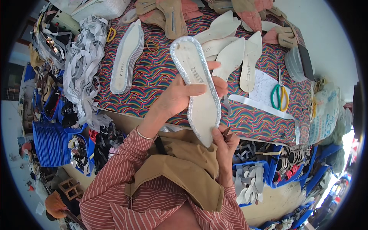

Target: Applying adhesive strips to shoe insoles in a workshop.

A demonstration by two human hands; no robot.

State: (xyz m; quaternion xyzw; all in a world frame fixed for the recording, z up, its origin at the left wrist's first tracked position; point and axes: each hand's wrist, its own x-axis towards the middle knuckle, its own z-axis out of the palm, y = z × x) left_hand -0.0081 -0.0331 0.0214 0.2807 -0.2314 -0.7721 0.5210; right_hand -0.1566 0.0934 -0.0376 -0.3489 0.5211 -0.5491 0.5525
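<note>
A white insole (199, 103) with shiny silver trim along its edge is held up in front of me over the table's near edge. My left hand (178, 94) grips it at the waist, thumb across the top face and fingers behind. My right hand (226, 145) pinches its lower, pointed end at the right edge; a small dark brown piece (227, 133), whose kind I cannot make out, shows between those fingers. The trim stops short of the pointed end. To the left lies a stack of trimmed insoles (128, 57); beyond my hands is a loose pile of plain white insoles (234, 53).
Scissors (281, 96) with green and yellow handles lie on paper (264, 84) at the right, beside a white strip (257, 104). A bundle of grey ribbons (84, 57) hangs off the table's left end. Blue bins (264, 165) stand below the table.
</note>
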